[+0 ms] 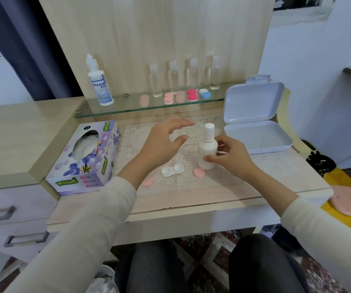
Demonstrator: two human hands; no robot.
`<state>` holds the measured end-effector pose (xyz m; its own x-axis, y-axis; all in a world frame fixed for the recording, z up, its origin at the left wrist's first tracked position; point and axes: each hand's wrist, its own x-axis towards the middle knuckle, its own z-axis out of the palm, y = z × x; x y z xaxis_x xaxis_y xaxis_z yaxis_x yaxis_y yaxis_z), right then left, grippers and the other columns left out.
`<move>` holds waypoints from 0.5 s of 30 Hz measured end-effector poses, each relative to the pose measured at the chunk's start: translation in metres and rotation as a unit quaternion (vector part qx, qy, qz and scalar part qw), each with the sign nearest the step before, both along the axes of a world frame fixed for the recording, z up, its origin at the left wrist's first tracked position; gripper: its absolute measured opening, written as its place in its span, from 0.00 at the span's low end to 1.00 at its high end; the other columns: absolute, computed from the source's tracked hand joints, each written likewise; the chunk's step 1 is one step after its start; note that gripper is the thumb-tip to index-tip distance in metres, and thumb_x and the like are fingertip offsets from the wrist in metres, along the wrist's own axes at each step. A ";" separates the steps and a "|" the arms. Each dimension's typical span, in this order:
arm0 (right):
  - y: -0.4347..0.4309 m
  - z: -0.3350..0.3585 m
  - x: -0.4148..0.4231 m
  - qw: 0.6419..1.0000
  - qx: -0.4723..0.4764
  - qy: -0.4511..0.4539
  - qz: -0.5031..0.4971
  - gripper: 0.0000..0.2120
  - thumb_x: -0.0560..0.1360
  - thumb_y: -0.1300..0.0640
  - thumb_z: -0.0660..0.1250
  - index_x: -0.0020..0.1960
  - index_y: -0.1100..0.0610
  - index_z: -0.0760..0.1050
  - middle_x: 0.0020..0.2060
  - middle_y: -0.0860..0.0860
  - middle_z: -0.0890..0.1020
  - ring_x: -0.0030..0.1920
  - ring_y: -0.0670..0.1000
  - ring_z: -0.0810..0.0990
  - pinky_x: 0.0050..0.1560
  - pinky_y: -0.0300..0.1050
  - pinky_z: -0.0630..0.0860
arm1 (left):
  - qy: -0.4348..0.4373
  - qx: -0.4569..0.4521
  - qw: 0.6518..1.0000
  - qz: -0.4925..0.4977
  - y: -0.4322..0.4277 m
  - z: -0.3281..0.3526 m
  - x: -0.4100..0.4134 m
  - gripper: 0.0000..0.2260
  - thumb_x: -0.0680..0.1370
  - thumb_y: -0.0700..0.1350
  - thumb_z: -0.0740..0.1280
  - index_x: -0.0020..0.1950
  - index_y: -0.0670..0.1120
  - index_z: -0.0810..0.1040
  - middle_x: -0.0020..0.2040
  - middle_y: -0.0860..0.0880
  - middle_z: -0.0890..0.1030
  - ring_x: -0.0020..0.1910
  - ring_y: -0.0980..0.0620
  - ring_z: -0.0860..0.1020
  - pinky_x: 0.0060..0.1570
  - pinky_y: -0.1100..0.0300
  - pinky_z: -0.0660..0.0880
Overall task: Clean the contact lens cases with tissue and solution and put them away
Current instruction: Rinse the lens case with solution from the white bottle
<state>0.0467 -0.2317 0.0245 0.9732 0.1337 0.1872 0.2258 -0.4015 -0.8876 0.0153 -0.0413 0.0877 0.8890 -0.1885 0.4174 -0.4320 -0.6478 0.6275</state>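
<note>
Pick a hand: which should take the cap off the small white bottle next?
Left, probably. The left hand hovers open and empty beside the cap, while the right hand grips the small white bottle upright.

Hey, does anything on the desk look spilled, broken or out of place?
Nothing spilled or broken that I can see. The white lens case lies uncapped on the lace mat, two pink caps loose: one beside the white bottle, one nearer the tissue box.
</note>
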 end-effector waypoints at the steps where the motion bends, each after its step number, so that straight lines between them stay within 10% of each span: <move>1: -0.001 -0.001 -0.001 1.000 0.006 0.001 0.007 0.20 0.63 0.61 0.77 0.53 0.57 0.75 0.47 0.50 0.81 0.48 0.49 0.81 0.51 0.40 0.76 | -0.008 0.017 0.999 -0.030 -0.010 0.008 0.003 0.16 0.76 0.37 0.65 0.60 0.51 0.77 0.62 0.53 0.76 0.59 0.60 0.71 0.61 0.65 0.66; 6: -0.003 -0.003 -0.001 0.999 0.034 0.004 0.026 0.21 0.63 0.63 0.77 0.54 0.59 0.75 0.48 0.53 0.82 0.49 0.50 0.82 0.53 0.43 0.78 | 0.034 0.146 0.985 -0.082 -0.046 0.024 0.023 0.16 0.75 0.34 0.64 0.58 0.49 0.79 0.58 0.47 0.79 0.55 0.53 0.75 0.53 0.67 0.69; 11: -0.005 -0.003 -0.002 0.999 0.036 -0.003 0.033 0.20 0.63 0.63 0.77 0.53 0.57 0.75 0.48 0.52 0.82 0.48 0.48 0.81 0.51 0.38 0.77 | 0.029 0.181 0.983 0.013 -0.051 0.023 0.034 0.17 0.72 0.56 0.69 0.44 0.40 0.80 0.42 0.43 0.81 0.39 0.47 0.76 0.39 0.57 0.71; 15: -0.006 -0.003 -0.001 0.999 0.034 -0.002 0.037 0.20 0.64 0.62 0.76 0.54 0.58 0.75 0.48 0.52 0.82 0.49 0.48 0.81 0.50 0.36 0.77 | 0.067 0.086 0.993 -0.038 -0.047 0.025 0.027 0.10 0.76 0.47 0.65 0.56 0.47 0.78 0.55 0.49 0.80 0.46 0.57 0.76 0.47 0.65 0.72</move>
<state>0.0455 -0.2382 0.0215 0.9603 0.1921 0.2022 0.2563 -0.3218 -0.9115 0.0427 -0.0883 0.1129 0.9147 -0.3151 0.2530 -0.4041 -0.7193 0.5651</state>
